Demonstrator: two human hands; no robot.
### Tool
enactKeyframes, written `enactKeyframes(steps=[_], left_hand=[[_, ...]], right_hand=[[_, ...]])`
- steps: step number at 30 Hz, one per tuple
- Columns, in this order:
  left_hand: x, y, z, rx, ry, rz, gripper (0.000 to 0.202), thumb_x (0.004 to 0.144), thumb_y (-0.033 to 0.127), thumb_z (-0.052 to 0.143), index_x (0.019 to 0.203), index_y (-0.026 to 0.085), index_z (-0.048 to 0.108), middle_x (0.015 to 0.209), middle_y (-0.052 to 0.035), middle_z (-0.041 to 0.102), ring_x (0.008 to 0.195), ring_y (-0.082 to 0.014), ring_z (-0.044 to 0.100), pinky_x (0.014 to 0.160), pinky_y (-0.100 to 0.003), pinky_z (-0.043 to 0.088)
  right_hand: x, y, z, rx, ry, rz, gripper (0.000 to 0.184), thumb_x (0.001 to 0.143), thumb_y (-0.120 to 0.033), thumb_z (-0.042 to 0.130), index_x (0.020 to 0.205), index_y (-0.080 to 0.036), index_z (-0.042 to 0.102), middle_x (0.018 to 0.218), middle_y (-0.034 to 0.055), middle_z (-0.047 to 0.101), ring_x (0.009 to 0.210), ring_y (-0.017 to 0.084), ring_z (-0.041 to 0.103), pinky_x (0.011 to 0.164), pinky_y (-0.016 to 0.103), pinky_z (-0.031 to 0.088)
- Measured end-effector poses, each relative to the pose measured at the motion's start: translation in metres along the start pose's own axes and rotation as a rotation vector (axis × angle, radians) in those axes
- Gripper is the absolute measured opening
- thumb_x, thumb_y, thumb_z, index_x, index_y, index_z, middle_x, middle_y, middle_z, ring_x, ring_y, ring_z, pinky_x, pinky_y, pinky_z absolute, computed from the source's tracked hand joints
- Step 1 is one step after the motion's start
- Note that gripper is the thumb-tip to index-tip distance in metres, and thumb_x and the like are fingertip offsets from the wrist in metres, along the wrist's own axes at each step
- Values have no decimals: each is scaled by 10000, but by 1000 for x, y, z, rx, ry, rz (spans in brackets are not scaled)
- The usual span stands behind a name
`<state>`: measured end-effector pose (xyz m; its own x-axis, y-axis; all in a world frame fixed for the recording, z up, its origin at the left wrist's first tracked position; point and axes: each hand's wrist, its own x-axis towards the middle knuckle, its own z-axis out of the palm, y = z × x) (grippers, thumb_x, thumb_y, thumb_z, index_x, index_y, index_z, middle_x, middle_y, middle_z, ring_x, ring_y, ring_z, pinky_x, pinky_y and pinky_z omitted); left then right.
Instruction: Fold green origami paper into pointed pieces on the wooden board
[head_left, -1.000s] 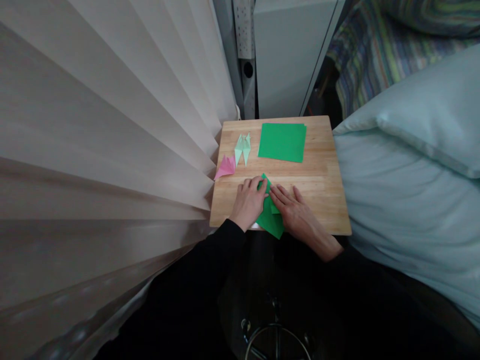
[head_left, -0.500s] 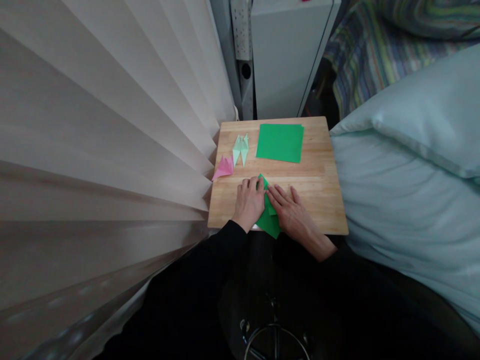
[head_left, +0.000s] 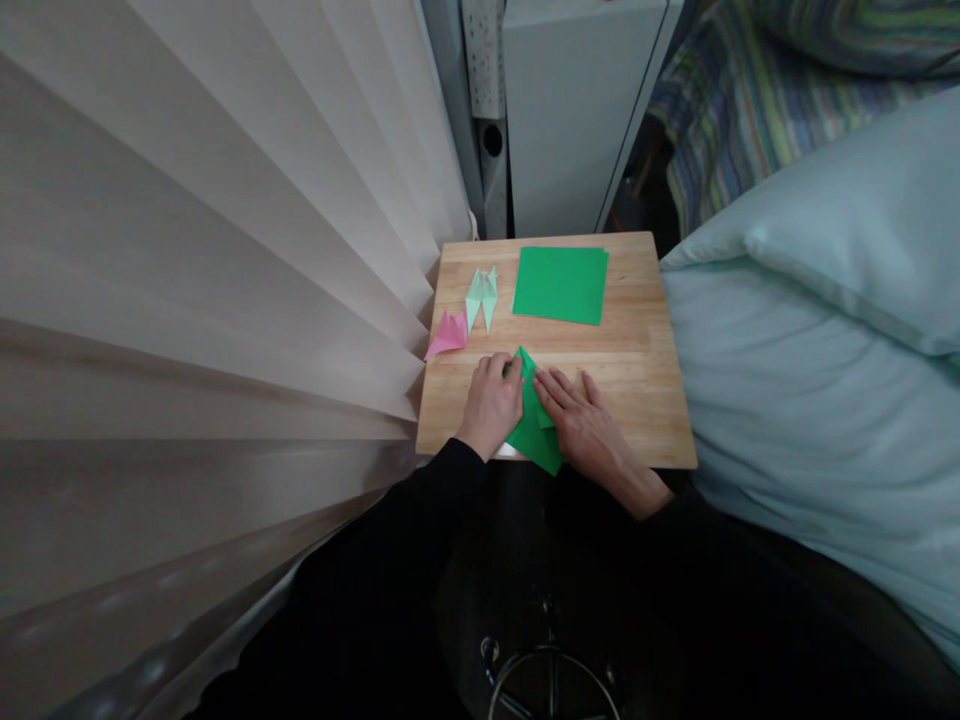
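Note:
A partly folded green paper [head_left: 534, 428] lies at the near edge of a small wooden table [head_left: 637, 370], its lower corner past the edge. My left hand [head_left: 493, 403] rests on its left side with the fingers curled, the fingertips at the paper's upper left edge. My right hand [head_left: 581, 420] lies flat on the right side, fingers stretched out and pressing the paper down.
A stack of flat green paper squares [head_left: 560, 285] lies at the table's far side. A pale green folded figure [head_left: 482, 294] and a pink one [head_left: 448, 334] sit at the left. A pleated curtain [head_left: 210, 300] hangs left, a pillow [head_left: 825, 330] lies right, a white cabinet [head_left: 570, 110] stands behind.
My left hand's fingers have curled and drawn slightly left on the green paper's edge. My right hand has stayed flat on the paper.

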<state>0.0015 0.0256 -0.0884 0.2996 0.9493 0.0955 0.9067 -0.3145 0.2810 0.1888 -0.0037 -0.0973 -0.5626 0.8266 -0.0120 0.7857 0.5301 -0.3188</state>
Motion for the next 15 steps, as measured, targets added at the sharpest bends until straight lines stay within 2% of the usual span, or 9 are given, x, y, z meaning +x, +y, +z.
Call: enactKeyframes(steps=[5,8,12,15], left_hand=[[-1,-3,-8,10,-77,71,437,1032,133,424,1435,158,589,1351,-142,614,1223,-276,528,1053,-432,495],[1,-2,-12,26,-131,85,443,1019,116,438,1421,182,611,1424,-126,598,1262,-288,509,1034,-447,508],[2,-3,-14,16,-140,87,435,1030,125,436,1426,169,612,1425,-121,602,1241,-287,513,1033,-440,513],[4,-8,-17,-6,-152,113,405,1035,196,511,1426,164,612,1418,-122,601,1225,-288,526,1049,-441,509]], right_hand=[[0,2,-2,5,-25,-13,692,929,-19,339,1614,-101,390,1714,110,327,1590,318,310,1285,660,205],[0,4,-3,13,-30,-35,719,916,-31,390,1628,-123,368,1714,116,332,1587,322,316,1280,664,218],[-1,8,-7,48,-55,-55,757,898,-29,443,1640,-139,346,1716,129,326,1594,324,300,1279,655,222],[0,15,-14,149,-74,-74,655,986,-163,491,1630,-168,376,1709,136,341,1595,325,297,1278,656,218]])
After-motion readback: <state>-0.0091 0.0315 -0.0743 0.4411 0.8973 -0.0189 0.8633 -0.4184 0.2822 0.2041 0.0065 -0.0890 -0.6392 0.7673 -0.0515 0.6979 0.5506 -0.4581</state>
